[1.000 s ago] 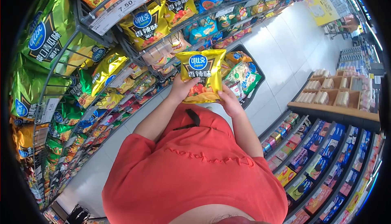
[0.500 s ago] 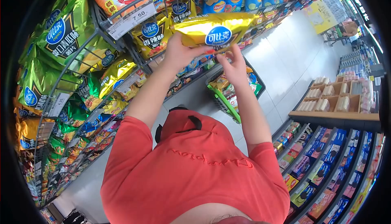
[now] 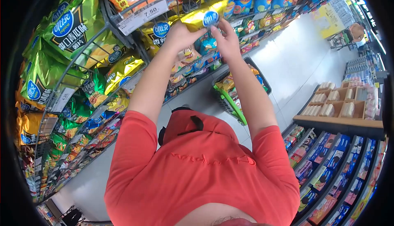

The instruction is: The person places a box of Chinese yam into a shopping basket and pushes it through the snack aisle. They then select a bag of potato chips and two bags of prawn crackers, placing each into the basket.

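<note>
A shiny yellow bag of potato chips (image 3: 201, 17) with a round blue logo is held between my two hands, close to the upper wire shelf. My left hand (image 3: 180, 37) grips its left end from below. At the bag's right end, my right hand (image 3: 227, 41) has its thumb and fingers closed on the edge. Just behind my left hand, similar yellow chip bags (image 3: 161, 29) stand in the rack, partly hidden by it. A price tag reading 7.50 (image 3: 143, 16) hangs on the wire rail to the left.
Green chip bags (image 3: 67, 26) fill the shelf at the left. A shopping basket (image 3: 230, 103) with a green handle and snack bags inside stands on the floor below my right forearm. Shelves of boxed biscuits (image 3: 332, 168) and a wooden divided tray (image 3: 338, 121) are at right.
Both hands have carried the chip bag up and away from me, nearer the shelf. It now looks smaller and is tilted, its right end higher.
</note>
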Motion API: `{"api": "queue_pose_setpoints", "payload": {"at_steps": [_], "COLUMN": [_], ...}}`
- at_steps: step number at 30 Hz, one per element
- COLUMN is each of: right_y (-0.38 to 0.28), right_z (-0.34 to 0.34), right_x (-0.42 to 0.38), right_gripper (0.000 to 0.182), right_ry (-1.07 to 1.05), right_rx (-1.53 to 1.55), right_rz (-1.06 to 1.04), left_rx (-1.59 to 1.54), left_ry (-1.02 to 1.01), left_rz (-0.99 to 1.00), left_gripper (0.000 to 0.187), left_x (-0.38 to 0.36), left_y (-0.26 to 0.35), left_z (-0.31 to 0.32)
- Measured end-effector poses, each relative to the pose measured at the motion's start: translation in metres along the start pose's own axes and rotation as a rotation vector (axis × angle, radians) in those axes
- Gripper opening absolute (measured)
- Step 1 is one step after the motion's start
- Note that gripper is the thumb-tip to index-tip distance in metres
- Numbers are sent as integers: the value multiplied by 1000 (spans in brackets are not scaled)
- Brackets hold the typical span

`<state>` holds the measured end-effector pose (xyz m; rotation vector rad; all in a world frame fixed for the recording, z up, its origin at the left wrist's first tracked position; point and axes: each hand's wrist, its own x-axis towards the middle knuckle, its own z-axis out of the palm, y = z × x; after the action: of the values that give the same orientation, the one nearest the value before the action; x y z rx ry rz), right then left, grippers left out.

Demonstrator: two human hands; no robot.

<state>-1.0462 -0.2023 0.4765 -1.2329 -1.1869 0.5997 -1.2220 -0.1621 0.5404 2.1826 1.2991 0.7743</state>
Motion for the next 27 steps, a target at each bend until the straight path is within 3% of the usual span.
{"api": "queue_pose_setpoints", "payload": {"at_steps": [1, 2, 3, 4, 6, 9, 11, 13, 14, 16, 18, 20, 22, 24, 27], "right_y": [-1, -10, -16, -14, -21, -12, -15, 38, 59, 104, 108, 136, 125, 103, 94], "right_z": [0, -1, -4, -2, -8, -30, -59, -97, -113, -141, -162, -167, -159, -148, -141], "right_x": [2, 4, 5, 8, 14, 8, -18, -53, -80, -150, -207, -272, -304, -308, -300], "right_gripper": [52, 50, 50, 53, 52, 52, 49, 45, 44, 40, 39, 36, 36, 39, 41], "right_ry": [2, -27, -56, -49, -99, -16, 9, 15, 31, 92, 14, 175, 195, 157, 121], "right_rx": [1, -169, -338, -295, -281, -352, -139, -214, -198, -328, -342, -248, -271, -449, -470], "right_rz": [18, 15, 26, 50, 84, 2, 240, 291, 496, 582, 746, 827, 851, 870, 906], "left_rx": [-33, -162, -139, -118, -1, 38, 30, 24, 94, 151, 259, 208, -234, -162, -42], "left_ry": [0, -8, 301, 596, 564, 568, 577, 592, 604, 596, 490, 480, 85, -251, -474], "left_rz": [-9, -147, -39, 70, -29, 83, 131, 177, 263, 345, 423, 481, 620, 565, 627], "left_gripper": [59, 66, 71, 77, 81, 85, 88, 91, 90, 89, 82, 72, 66, 58, 52], "left_x": [1, -1, 8, 14, 1, -9, -28, -41, -47, -62, -69, -80, -93, -111, -153], "left_y": [1, 15, 2, -13, 5, 3, 11, 11, 9, 6, 4, 4, -10, -7, -9], "left_z": [0, -9, 4, 21, 10, 25, 34, 35, 35, 37, 36, 46, 74, 118, 186]}}
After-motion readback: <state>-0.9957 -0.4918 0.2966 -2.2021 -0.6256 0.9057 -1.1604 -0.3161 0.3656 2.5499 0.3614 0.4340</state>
